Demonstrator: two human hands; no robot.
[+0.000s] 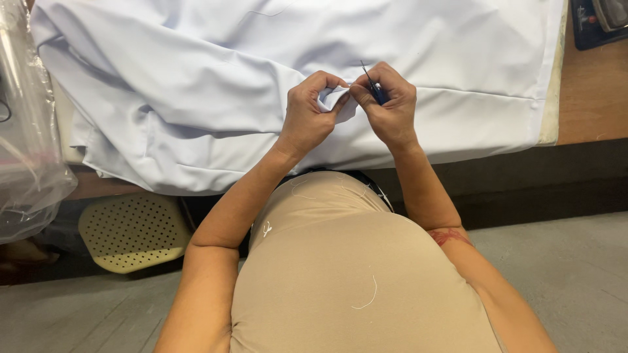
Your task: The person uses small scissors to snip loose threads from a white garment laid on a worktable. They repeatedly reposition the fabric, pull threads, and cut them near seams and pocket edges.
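Pale blue-white woven cloth garment (196, 98): spread in broad folds across most of the wooden desk (592, 98), its lower edge hanging over the desk front

Person's beige top, seen from above, with loose white thread ends lying on it

Clear plastic bag (26, 131): bunched at the far left edge, beside the garment

Cream perforated plastic stool seat (134, 229): below the desk edge on the left, on the grey floor

Left hand (311, 114): clenched, thumb and forefinger pinching a small raised fold of the garment

Right hand (389, 104): closed around a small dark blue thread snip (374, 86), knuckles touching the left hand over the same fold

Thread snip: thin dark tip points up and away from the fold, the handle mostly hidden in the grip
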